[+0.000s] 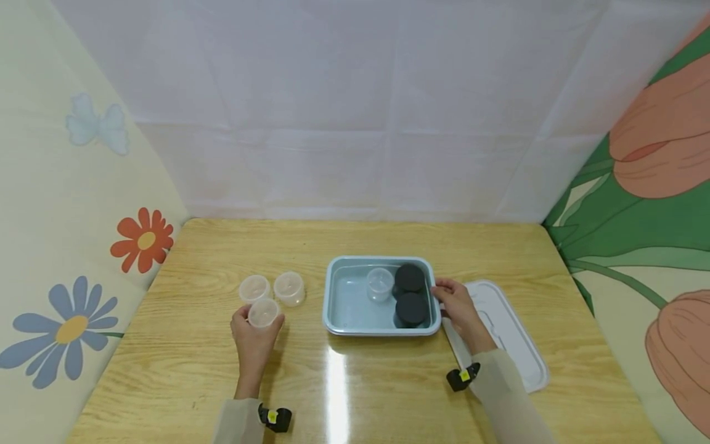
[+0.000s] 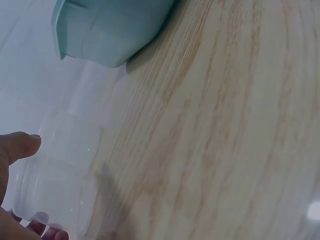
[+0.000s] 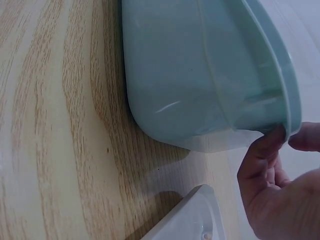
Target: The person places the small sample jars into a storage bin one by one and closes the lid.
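My left hand point(image 1: 254, 345) grips a small clear plastic cup point(image 1: 263, 313), thumb on one side and fingers on the other. Just behind it on the table stand two more clear cups, one at the left point(image 1: 254, 287) and one at the right point(image 1: 290, 288). With thumb and fingers my right hand point(image 1: 460, 308) pinches the right rim of a light blue plastic container point(image 1: 383, 332); the right wrist view shows this pinch point(image 3: 280, 185) closely. Inside the container are a clear cup point(image 1: 379, 283) and two black-topped round jars, one behind point(image 1: 410, 278) the other point(image 1: 412, 309).
A white lid point(image 1: 513, 330) lies on the wooden table point(image 1: 388, 394) at the right, partly under my right forearm. White cloth point(image 1: 333, 123) hangs behind the table, and flower-patterned sheets point(image 1: 665, 234) stand at both sides.
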`<control>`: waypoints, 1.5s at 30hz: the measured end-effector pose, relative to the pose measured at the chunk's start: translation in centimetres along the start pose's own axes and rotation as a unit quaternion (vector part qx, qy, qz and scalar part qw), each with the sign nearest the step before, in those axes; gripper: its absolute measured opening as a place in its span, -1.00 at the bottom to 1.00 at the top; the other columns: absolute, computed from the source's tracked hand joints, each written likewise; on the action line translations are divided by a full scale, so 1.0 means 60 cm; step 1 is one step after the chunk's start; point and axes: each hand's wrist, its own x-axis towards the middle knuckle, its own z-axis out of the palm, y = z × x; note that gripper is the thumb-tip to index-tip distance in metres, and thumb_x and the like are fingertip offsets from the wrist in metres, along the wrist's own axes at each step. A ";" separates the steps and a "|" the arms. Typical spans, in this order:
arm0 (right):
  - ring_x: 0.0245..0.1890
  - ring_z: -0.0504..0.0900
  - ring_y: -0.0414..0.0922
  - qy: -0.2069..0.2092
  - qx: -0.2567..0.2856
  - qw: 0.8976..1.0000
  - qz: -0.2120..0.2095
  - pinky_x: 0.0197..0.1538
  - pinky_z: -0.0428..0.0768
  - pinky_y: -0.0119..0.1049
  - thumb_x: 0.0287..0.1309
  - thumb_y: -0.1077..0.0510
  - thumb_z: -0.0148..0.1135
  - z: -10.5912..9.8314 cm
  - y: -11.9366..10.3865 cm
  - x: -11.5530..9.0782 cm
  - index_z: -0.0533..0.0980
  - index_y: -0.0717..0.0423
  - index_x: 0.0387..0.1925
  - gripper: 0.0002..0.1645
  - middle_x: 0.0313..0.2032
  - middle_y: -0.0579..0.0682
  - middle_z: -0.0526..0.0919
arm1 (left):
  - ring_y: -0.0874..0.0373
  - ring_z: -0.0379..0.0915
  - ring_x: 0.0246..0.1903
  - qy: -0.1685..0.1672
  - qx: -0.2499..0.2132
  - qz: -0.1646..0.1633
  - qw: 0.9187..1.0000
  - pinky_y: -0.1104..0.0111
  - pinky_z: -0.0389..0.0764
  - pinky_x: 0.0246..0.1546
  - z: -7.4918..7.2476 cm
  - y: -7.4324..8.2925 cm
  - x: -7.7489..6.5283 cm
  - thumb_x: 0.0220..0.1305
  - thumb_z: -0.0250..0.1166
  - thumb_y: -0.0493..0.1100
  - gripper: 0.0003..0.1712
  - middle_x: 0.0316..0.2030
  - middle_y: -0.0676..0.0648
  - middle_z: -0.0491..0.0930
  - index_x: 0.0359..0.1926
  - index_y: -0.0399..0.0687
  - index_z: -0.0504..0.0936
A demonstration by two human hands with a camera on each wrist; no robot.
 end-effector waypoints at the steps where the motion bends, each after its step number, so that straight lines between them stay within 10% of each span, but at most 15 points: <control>1: -0.35 0.48 -0.27 -0.002 -0.001 1.000 0.000 -0.39 0.55 -0.41 0.31 0.23 0.02 0.000 -0.001 0.000 0.33 0.32 0.18 -0.56 -0.29 -0.10 0.52 | -0.18 0.19 0.03 -0.001 0.000 0.001 1.000 0.06 0.24 0.04 0.000 0.000 0.000 -0.06 0.41 -0.31 -0.24 0.03 -0.41 0.24 0.12 -0.46 0.22; 45: -0.37 0.47 -0.29 -0.006 0.004 1.000 -0.013 -0.40 0.54 -0.43 0.32 0.22 0.01 -0.002 0.004 0.001 0.33 0.32 0.17 -0.57 -0.32 -0.13 0.51 | -0.08 0.26 0.03 -0.103 -0.014 0.074 0.992 0.21 0.25 -0.04 -0.013 0.092 -0.021 0.06 0.40 -0.24 -0.21 0.11 -0.32 0.32 0.26 -0.36 0.23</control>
